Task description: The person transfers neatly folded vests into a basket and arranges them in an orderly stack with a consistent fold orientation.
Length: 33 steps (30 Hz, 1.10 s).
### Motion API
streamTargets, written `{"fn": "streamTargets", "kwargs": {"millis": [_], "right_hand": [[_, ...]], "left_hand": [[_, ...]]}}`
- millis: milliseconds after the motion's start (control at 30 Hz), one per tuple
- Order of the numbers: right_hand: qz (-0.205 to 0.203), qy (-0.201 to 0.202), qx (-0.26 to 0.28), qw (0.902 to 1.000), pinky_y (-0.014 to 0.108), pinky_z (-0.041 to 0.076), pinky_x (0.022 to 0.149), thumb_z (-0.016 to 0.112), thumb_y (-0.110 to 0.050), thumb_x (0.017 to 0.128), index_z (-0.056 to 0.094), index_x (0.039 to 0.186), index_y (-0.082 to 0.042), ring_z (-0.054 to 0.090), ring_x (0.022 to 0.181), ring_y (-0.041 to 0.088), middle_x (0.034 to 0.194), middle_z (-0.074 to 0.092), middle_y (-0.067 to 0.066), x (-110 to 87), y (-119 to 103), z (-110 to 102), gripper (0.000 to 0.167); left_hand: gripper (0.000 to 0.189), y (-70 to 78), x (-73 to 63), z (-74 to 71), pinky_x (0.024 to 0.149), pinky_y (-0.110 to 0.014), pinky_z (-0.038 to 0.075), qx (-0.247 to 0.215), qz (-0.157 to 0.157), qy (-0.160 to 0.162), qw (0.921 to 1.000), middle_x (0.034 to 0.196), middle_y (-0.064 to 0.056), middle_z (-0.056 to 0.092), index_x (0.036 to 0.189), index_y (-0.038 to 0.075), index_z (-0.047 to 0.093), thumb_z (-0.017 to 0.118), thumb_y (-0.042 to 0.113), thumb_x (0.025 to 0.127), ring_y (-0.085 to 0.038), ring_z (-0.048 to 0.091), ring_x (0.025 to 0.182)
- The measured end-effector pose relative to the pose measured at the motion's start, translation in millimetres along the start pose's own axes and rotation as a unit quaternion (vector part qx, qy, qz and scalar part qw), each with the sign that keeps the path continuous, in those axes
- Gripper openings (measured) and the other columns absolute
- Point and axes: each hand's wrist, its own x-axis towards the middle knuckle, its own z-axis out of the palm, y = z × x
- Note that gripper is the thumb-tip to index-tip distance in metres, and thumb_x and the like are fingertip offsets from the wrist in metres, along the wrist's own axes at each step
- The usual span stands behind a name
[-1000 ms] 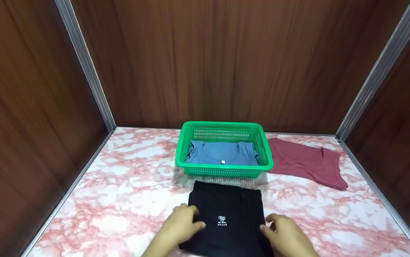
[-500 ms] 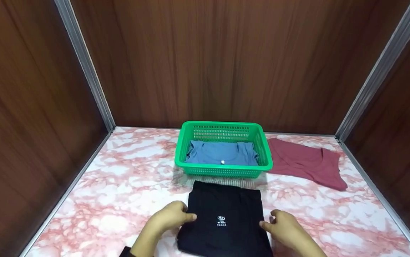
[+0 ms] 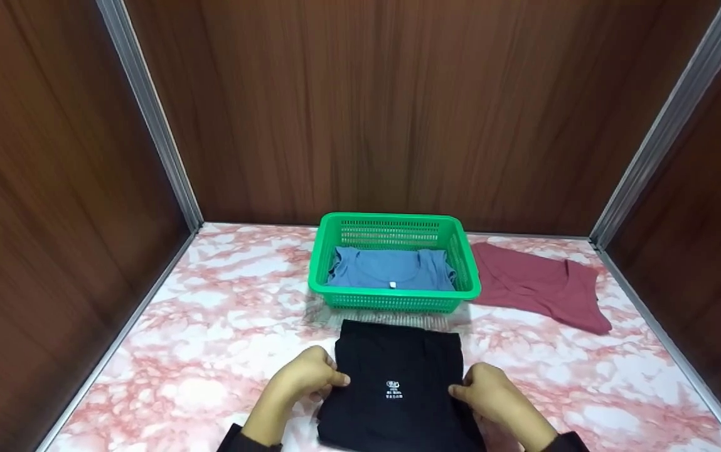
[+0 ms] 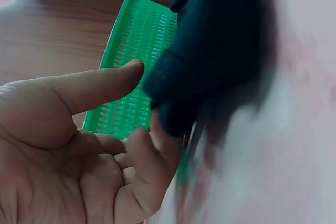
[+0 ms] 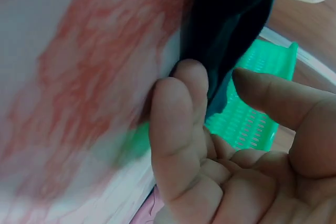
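Note:
A folded black garment (image 3: 398,420) with a small white print lies flat at the front of the table, its far end just short of the basket. My left hand (image 3: 313,371) holds its left edge, thumb on top and fingers underneath. At the opposite edge my right hand (image 3: 484,390) grips in the same way. Close up in the left wrist view, the thumb is at the dark cloth (image 4: 215,40) and the fingertips reach below it. The right wrist view has curled fingers (image 5: 173,119) tucked under the cloth's edge, the thumb above.
Behind the garment stands a green plastic basket (image 3: 391,302) with a folded blue tank top (image 3: 385,267) inside. A maroon tank top (image 3: 536,282) lies spread to its right. Brown wood-pattern panels (image 3: 360,113) enclose the marbled pink-and-white table (image 3: 222,326) on three sides.
Both hands have shifted slightly along the garment's sides and now hold its edges. The garment has moved a little to the right since half a second ago.

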Motion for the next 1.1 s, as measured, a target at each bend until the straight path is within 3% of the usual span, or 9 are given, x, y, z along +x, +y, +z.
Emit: {"fn": "streamTargets", "kwargs": {"millis": [133,300,467,600,800,1100], "right_hand": [[-0.018,0.012,-0.033,0.9992,0.034,0.045,0.058,0.082,-0.022,0.083,0.053,0.060,-0.010,0.047,0.056,0.015,0.059,0.050,-0.001,3.7,-1,3,0.039],[-0.022,0.018,-0.065,0.9975,0.038,0.046,0.061,0.082,-0.021,0.081,0.052,0.061,-0.012,0.046,0.060,0.016,0.063,0.049,-0.001,4.6,-1,6,0.038],[-0.030,0.033,-0.066,0.9968,0.038,0.045,0.058,0.082,-0.020,0.080,0.054,0.062,-0.013,0.048,0.060,0.016,0.063,0.053,-0.001,3.5,-2,8,0.034],[-0.042,0.054,-0.061,0.9958,0.035,0.039,0.053,0.082,-0.019,0.078,0.049,0.057,-0.016,0.042,0.056,0.015,0.058,0.045,-0.004,3.1,-3,8,0.039],[-0.062,0.061,-0.017,0.9961,0.029,0.030,0.052,0.081,-0.017,0.076,0.039,0.052,-0.019,0.033,0.052,0.011,0.053,0.034,-0.009,4.4,0,8,0.049],[-0.055,0.029,0.074,0.9953,0.027,0.038,0.051,0.080,-0.014,0.080,0.047,0.061,-0.014,0.042,0.051,0.011,0.055,0.041,-0.006,3.2,8,6,0.038]], "left_hand": [[0.053,-0.3,3.4,4.7,0.041,-0.021,0.030,0.001,0.014,0.005,0.9999,0.046,0.008,0.034,0.054,0.018,0.036,0.077,0.002,0.084,-0.005,0.028,0.042],[0.047,-2.7,4.3,10.3,0.039,-0.019,0.031,0.033,0.036,0.015,0.9987,0.046,0.009,0.039,0.055,0.018,0.044,0.079,0.002,0.082,-0.004,0.034,0.041],[0.044,-2.6,2.0,10.3,0.041,-0.019,0.030,0.051,0.039,0.016,0.9978,0.048,0.009,0.039,0.058,0.017,0.045,0.079,0.003,0.081,-0.004,0.035,0.044],[0.044,-0.6,0.6,9.5,0.042,-0.019,0.030,0.057,0.039,0.024,0.9974,0.050,0.008,0.039,0.059,0.018,0.043,0.080,0.006,0.081,-0.004,0.036,0.045],[0.051,0.3,-0.2,9.9,0.043,-0.020,0.029,0.076,0.046,0.027,0.9957,0.048,0.008,0.037,0.058,0.019,0.036,0.079,0.003,0.081,-0.006,0.037,0.044],[0.048,-1.3,0.9,7.8,0.043,-0.020,0.032,0.072,0.063,0.038,0.9947,0.048,0.008,0.037,0.060,0.017,0.039,0.080,0.000,0.078,-0.006,0.039,0.044]]}}
